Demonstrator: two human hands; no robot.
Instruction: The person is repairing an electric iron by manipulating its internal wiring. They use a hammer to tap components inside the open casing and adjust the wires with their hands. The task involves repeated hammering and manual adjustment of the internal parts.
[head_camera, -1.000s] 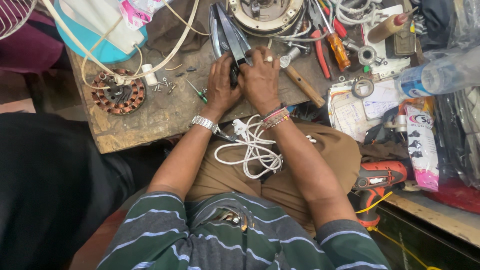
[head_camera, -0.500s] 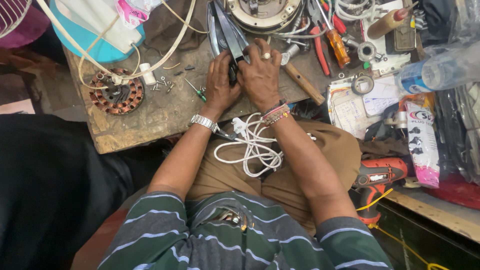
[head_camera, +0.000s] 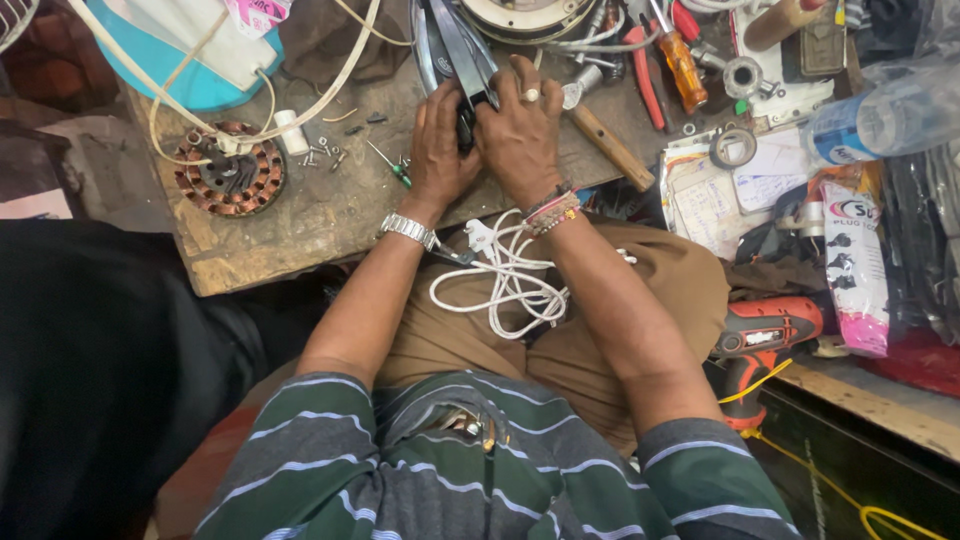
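Both hands, left hand and right hand, grip a dark iron on the cluttered wooden desk, white cord coiled below.

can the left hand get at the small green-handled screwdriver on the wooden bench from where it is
Probably yes. The small green-handled screwdriver lies on bare wood just left of the left hand, nothing between them. But that hand now grips the dark metal appliance, so it must let go first.

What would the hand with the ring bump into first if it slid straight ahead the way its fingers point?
The right hand points up the bench, fingers already on the dark iron. Sliding on along it, it would probably meet the round metal motor part first, though depth is hard to judge.
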